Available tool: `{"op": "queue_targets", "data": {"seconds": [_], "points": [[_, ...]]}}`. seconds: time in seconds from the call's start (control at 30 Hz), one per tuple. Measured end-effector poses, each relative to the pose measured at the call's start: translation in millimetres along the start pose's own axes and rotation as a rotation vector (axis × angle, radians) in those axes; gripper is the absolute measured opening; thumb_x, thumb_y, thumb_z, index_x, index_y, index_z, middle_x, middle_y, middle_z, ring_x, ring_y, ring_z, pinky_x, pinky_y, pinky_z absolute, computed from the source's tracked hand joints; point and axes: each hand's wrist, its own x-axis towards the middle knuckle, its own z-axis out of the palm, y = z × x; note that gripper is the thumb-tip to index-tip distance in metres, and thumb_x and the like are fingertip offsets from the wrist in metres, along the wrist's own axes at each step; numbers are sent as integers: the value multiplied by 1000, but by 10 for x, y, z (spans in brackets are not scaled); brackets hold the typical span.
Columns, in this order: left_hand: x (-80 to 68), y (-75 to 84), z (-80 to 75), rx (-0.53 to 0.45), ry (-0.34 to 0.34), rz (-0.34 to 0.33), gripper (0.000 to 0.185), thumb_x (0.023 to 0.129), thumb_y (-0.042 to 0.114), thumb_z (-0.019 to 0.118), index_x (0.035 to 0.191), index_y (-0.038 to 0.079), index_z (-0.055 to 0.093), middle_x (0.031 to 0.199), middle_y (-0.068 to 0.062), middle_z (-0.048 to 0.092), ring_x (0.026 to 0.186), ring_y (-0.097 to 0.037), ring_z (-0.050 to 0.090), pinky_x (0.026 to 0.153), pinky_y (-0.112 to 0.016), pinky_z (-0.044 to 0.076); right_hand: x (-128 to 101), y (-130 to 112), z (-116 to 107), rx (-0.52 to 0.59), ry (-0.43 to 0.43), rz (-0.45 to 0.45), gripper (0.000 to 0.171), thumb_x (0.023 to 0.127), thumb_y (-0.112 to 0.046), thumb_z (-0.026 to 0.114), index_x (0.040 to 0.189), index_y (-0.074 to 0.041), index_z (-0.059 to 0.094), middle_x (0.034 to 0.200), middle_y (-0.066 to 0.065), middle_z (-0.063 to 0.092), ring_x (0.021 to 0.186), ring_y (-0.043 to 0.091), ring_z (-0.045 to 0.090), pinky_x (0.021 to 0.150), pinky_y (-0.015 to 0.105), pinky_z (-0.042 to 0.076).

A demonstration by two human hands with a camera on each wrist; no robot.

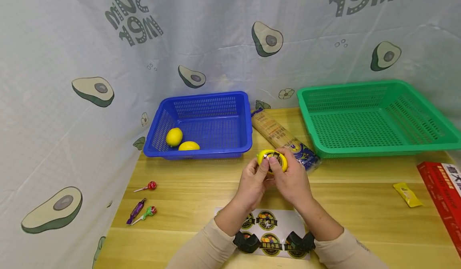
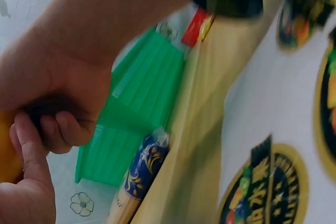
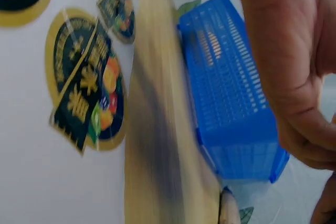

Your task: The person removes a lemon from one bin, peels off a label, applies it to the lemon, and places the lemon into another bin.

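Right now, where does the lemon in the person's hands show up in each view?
Head: lemon at centre, held by both hands before the blue basket.
Left wrist: yellow sliver at the left edge.
Right wrist: not in view.
Shared landmark: sticker sheet.

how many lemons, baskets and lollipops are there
lemons: 3, two in the blue basket and one held by both hands
baskets: 2, blue and green
lollipops: 2
total: 7

Bright even light, soft faint shadows, head view bowed at edges, both wrist views motion-blurred
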Motion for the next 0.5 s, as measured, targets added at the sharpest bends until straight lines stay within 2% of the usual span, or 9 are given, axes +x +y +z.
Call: {"op": "queue_targets", "data": {"seconds": [0.1, 0.3, 0.4, 0.5], "points": [[-9, -37, 14, 11, 10, 3, 86, 74, 65, 70, 126, -1, 52, 103, 5, 63, 81, -5, 67, 76, -21, 59, -13, 13, 20, -32, 55, -35, 33, 103, -32, 56, 121, -5, 63, 85, 19, 69, 68, 25, 60, 57, 33, 47], [19, -30, -45, 173, 27, 46, 103, 66, 71, 70, 126, -12, 53, 98, 6, 64, 76, -6, 67, 75, -24, 60, -16, 59, 11, -57, 103, -171, 29, 107, -22, 46, 117, -3, 64, 82, 20, 70, 63, 25, 62, 53, 33, 47], [41, -11, -96, 228, 6, 53, 104, 63, 69, 73, 125, -13, 54, 96, 6, 66, 77, -7, 67, 74, -24, 60, -9, 79, -8, -40, 95, -199, 34, 110, -22, 38, 117, -1, 64, 77, 19, 69, 60, 21, 59, 49, 29, 45], [67, 29, -148, 266, -41, 59, 102, 62, 66, 77, 125, -12, 54, 98, 1, 69, 81, -8, 68, 74, -24, 60, 5, 81, -31, -26, 76, -202, 40, 111, -22, 32, 118, 0, 64, 79, 18, 68, 63, 21, 59, 51, 27, 46]]}}
